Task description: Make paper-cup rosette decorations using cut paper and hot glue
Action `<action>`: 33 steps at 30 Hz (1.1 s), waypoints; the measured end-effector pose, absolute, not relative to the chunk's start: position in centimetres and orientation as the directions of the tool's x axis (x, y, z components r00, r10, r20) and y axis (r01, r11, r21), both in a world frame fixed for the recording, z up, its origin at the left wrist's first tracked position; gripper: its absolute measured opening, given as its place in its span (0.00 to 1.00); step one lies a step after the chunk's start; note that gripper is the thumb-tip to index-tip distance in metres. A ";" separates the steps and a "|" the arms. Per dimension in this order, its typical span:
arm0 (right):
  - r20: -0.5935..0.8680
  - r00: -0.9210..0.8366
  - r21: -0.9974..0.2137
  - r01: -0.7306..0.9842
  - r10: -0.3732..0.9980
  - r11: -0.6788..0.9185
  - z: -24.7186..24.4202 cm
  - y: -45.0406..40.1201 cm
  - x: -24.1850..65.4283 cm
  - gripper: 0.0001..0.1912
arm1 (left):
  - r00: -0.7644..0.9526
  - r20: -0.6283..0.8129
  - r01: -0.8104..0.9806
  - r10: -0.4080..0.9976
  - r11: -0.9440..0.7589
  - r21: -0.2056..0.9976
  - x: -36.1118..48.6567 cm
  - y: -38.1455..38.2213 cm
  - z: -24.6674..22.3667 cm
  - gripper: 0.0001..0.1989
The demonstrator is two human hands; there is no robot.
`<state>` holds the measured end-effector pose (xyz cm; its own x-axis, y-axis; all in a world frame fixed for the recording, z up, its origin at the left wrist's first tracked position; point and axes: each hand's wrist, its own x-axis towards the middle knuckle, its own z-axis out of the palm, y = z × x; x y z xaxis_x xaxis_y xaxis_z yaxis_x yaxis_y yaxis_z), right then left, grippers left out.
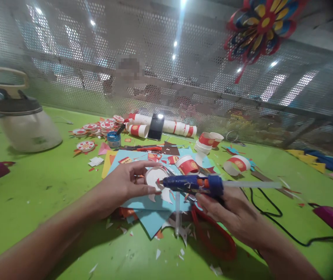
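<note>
My left hand (127, 182) holds a cut-down paper cup base (155, 179) by its rim, the white round face turned toward me. White pointed paper pieces (166, 195) stick out below it. In my right hand (227, 212) is a blue glue gun (194, 183), its nozzle pointing left at the cup base; whether it touches cannot be made out. A clear glue stick (251, 185) juts from the gun's back end. Under my right hand lie scissors with red handles (213, 237), partly hidden. Light blue paper sheets (151, 221) spread beneath both hands.
Cut red-and-white cup pieces (236, 165) and paper scraps lie around. Behind are a jar of blue paint (113, 139), a phone (156, 126), stacked cups (178, 127) and decorated discs (86, 146). A large jug (27, 124) stands left; a black cord (289, 229) runs right.
</note>
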<state>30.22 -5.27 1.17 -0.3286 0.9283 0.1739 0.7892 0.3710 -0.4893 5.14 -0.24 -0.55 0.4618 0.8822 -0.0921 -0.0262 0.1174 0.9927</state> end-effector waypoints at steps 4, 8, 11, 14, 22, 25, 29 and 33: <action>0.205 -0.338 -0.505 0.767 0.919 0.395 1.3 -5.3 30.0 0.19 | 0.465 -0.094 -0.031 0.880 0.123 0.992 5.1 -0.2 -0.6 0.27; 0.219 -0.314 -0.482 0.788 0.924 0.382 1.3 -5.5 30.6 0.19 | 0.453 -0.081 -0.053 0.888 0.118 0.992 5.1 -0.3 -0.7 0.26; 0.189 -0.302 -0.474 0.805 0.934 0.357 1.2 -5.6 30.8 0.21 | 0.448 -0.077 -0.067 0.891 0.120 0.991 5.1 -0.3 -0.7 0.26; 0.147 -0.320 -0.504 0.790 0.936 0.350 1.2 -5.6 30.5 0.22 | 0.455 -0.081 -0.064 0.887 0.124 0.990 5.1 -0.3 -0.9 0.26; 0.154 -0.291 -0.476 0.815 0.944 0.329 0.8 -5.3 31.2 0.24 | 0.441 -0.049 -0.072 0.896 0.090 0.993 5.1 -0.2 -1.1 0.24; 0.126 -0.322 -0.486 0.805 0.938 0.341 0.9 -5.4 31.0 0.23 | 0.449 -0.052 -0.079 0.892 0.098 0.992 5.1 -0.1 -1.2 0.25; 0.141 -0.369 -0.488 0.781 0.918 0.389 1.3 -5.3 31.0 0.21 | 0.425 -0.058 -0.091 0.903 0.106 0.990 5.1 -0.1 -1.1 0.26; 0.213 -0.375 -0.494 0.755 0.902 0.431 1.5 -5.2 31.8 0.20 | 0.358 -0.077 -0.110 0.930 0.124 0.986 5.1 -0.1 -0.4 0.27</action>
